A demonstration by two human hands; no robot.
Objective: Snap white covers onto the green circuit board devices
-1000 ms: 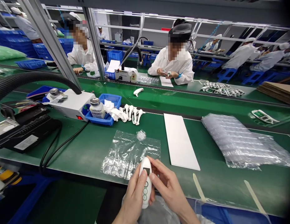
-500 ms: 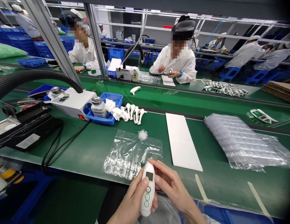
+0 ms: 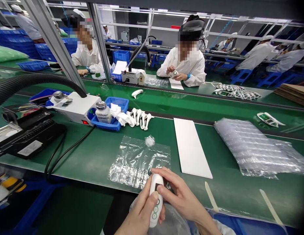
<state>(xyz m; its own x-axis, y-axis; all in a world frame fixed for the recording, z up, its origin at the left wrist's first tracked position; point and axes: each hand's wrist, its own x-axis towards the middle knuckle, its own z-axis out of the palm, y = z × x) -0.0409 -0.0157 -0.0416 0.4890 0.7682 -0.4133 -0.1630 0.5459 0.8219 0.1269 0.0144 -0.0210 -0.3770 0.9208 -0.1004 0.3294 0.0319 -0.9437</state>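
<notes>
A white handheld device (image 3: 154,218) with a small dark screen and a column of round buttons stands tilted near the bench's front edge. My left hand (image 3: 142,209) is wrapped round its lower body, thumb lying over the upper button. Around the top end curl the fingers of my right hand (image 3: 182,192), and its thumb presses on the screen, hiding part of it. Just beyond my hands lies a clear plastic sheet (image 3: 139,156) with rows of pockets. A small crumpled plastic piece (image 3: 150,141) rests at the sheet's far edge.
White curved housings (image 3: 142,118) sit by a blue tray (image 3: 109,125) holding a metal-topped bottle (image 3: 103,112). White card (image 3: 192,147) and stacked clear plastic packs (image 3: 254,150) lie rightward. A grey box with black hose (image 3: 77,106) stands left. Across the green belt (image 3: 164,102), co-workers sit.
My right thumb has moved from the device's side onto its screen, and my left thumb has shifted onto the upper button. The pieces on the belt have moved left.
</notes>
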